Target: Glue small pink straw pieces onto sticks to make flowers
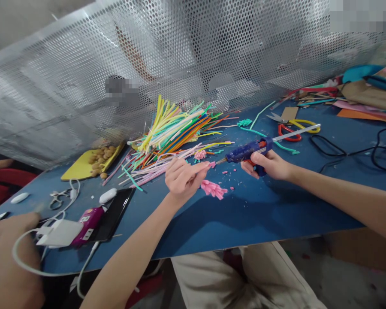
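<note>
My right hand [270, 165] is wrapped round a dark blue hot glue gun [242, 152], with a long clear glue stick [297, 132] coming out of its back. The gun's nozzle points left at a small pink pipe-cleaner piece [212, 164], pinched in the fingertips of my left hand [185, 177]. Nozzle and piece are very close; whether they touch I cannot tell. Just under my left hand is a pink tufted cluster [214, 189]; its near end is hidden by the hand, so I cannot tell if it is held. Small pink offcuts [224, 172] lie around.
A heap of coloured pipe cleaners [176, 128] lies behind my left hand. Scissors [289, 133] and a black cable [337, 150] are at right. A phone [117, 214], a white charger [62, 232] and a yellow tray [79, 165] are at left, near another person's arm [17, 257].
</note>
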The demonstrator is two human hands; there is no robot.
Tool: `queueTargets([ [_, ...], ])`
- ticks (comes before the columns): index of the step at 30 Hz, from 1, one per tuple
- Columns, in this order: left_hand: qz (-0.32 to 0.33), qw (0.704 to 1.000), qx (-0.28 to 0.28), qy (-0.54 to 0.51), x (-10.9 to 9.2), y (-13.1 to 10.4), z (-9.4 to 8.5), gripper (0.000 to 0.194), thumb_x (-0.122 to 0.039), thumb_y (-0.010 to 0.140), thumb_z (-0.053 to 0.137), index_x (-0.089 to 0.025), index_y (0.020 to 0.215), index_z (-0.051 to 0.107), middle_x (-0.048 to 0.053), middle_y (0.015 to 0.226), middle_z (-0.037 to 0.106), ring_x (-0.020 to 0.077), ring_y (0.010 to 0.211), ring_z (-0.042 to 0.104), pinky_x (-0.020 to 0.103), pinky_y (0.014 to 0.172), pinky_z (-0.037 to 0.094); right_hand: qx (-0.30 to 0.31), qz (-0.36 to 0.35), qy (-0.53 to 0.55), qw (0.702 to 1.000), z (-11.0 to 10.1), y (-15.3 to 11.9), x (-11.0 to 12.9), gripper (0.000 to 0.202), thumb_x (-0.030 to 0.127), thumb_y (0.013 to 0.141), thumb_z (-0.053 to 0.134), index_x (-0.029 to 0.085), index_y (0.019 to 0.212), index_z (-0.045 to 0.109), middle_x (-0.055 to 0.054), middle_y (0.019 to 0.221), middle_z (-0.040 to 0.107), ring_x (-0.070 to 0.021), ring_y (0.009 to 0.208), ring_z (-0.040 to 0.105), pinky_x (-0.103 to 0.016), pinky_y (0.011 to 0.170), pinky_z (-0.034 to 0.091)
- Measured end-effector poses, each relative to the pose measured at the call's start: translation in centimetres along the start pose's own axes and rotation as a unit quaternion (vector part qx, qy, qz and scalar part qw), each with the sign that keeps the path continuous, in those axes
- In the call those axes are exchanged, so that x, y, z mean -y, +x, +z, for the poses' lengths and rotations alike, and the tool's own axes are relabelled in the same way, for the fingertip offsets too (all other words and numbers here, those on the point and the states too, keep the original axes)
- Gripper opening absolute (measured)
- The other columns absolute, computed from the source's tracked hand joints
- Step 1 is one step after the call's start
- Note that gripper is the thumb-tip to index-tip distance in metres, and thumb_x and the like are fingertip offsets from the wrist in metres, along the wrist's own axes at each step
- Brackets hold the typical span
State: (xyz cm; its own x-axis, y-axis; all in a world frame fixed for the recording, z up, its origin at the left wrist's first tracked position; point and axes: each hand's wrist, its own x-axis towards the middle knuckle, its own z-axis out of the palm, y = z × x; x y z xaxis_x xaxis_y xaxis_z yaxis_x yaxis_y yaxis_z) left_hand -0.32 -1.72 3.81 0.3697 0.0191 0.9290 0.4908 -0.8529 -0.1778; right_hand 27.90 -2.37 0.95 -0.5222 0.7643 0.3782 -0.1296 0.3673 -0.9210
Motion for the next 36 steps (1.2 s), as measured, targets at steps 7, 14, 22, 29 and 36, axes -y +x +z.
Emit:
queueTargets([
  [7,-0.019,1.000,0.006,-0.017,0.0,-0.5,0.3,0.016,-0.018,0.085,0.080,-0.023,0.100,0.075,-0.009,0.049,0.039,0.0093,0.050,0.039,0.027,0.057,0.030,-0.008,0.005,0.016,1.000,0.0,0.0,-0.2,0.059,0.067,0.097,0.053,0.017,0.066,0.055,-0.001,0.065,0.056,-0.0090,0.047,0.051,-0.026,0.045,0.042],
  [14,-0.020,0.999,0.004,-0.026,-0.1,-0.7,0.4,0.021,-0.017,0.084,0.082,-0.023,0.102,0.076,-0.009,0.050,0.041,0.0099,0.051,0.037,0.027,0.057,0.031,-0.025,0.004,0.004,1.000,-0.2,-0.1,-0.6,0.061,0.068,0.096,0.053,0.017,0.065,0.055,-0.001,0.063,0.057,-0.0087,0.045,0.052,-0.025,0.045,0.043],
  [22,-0.032,0.999,0.007,-0.011,0.2,-1.2,0.6,0.016,-0.023,0.086,0.081,-0.025,0.101,0.076,-0.009,0.048,0.042,0.0102,0.050,0.041,0.027,0.058,0.033,-0.019,0.012,0.002,1.000,-0.3,-0.2,-0.7,0.060,0.069,0.096,0.052,0.018,0.065,0.054,-0.001,0.063,0.056,-0.0091,0.046,0.051,-0.025,0.045,0.044],
  [29,-0.028,0.999,0.005,-0.021,0.1,-1.0,0.6,0.015,-0.019,0.086,0.079,-0.023,0.100,0.075,-0.009,0.050,0.044,0.0099,0.050,0.040,0.027,0.058,0.032,-0.013,0.003,0.003,1.000,-0.1,0.0,-0.2,0.060,0.069,0.095,0.054,0.018,0.063,0.053,0.000,0.060,0.055,-0.0090,0.046,0.050,-0.024,0.044,0.043],
  [36,-0.039,0.998,0.024,-0.035,-0.1,-0.8,0.6,0.010,-0.018,0.091,0.073,-0.023,0.100,0.074,-0.007,0.053,0.051,0.0099,0.051,0.043,0.028,0.058,0.032,-0.077,0.022,-0.092,0.993,-0.5,0.3,-0.6,0.057,0.064,0.098,0.052,0.018,0.067,0.060,-0.002,0.065,0.060,-0.0099,0.048,0.049,-0.027,0.046,0.040],
])
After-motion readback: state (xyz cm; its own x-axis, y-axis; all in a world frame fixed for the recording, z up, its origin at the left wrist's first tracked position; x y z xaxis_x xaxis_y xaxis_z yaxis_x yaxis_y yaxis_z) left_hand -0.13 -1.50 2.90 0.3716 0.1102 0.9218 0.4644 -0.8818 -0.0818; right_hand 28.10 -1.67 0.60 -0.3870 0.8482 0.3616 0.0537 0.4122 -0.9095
